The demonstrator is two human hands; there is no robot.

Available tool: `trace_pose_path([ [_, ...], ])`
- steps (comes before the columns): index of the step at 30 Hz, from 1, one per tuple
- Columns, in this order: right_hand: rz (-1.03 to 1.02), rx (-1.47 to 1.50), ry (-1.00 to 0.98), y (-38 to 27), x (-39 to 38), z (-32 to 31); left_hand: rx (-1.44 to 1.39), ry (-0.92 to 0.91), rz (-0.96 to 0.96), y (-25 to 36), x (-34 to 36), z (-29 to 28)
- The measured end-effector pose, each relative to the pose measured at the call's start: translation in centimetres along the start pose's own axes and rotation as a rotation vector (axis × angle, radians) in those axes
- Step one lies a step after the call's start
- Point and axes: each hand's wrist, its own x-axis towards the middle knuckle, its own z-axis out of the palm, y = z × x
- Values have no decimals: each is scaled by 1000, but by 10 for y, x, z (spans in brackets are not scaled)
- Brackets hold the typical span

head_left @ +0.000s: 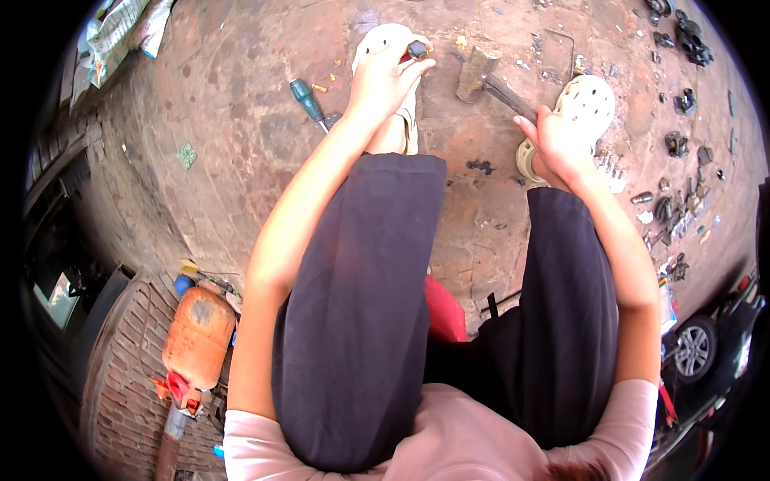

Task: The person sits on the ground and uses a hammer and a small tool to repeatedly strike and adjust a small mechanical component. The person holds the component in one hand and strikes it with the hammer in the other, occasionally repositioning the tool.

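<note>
My left hand point(379, 90) holds a small dark metal piece point(416, 50) in its fingertips above my left white clog point(371, 40). My right hand point(555, 138) grips the dark handle of a hammer point(477, 74) beside my right white clog point(584, 104); its blocky, worn head points up and left, toward the middle of the floor. A green-handled screwdriver point(305, 99) lies left of my left wrist, its tip near my forearm.
Several metal parts point(676, 144) and tools lie scattered along the right. An orange tank point(199, 337) is at lower left, papery sacks point(120, 44) at upper left, a red object point(445, 313) between my legs, and a car wheel point(696, 347) at far right.
</note>
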Motion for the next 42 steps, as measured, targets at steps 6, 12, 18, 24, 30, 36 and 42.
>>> trace_pose_path([
  [6, -34, -86, -71, -15, -6, -13, 27, -9, -7, 2, -2, -3],
  [12, -71, -179, -108, -19, -10, -15, 77, -8, 26, 4, -1, -1],
  [18, -86, -133, -112, -16, -12, -15, 60, 26, 132, -6, 0, 6],
  [24, -100, -44, -86, -13, -10, -11, 125, -11, 115, -4, -6, 3],
  [30, -68, 151, -40, -3, -12, -17, 187, 11, 126, 2, -4, 0],
  [36, -43, 549, 93, -15, -38, -69, 195, 21, 163, 2, -5, 1],
  [42, -278, 646, 533, -47, -60, -112, 215, 38, 171, 3, -7, 1],
])
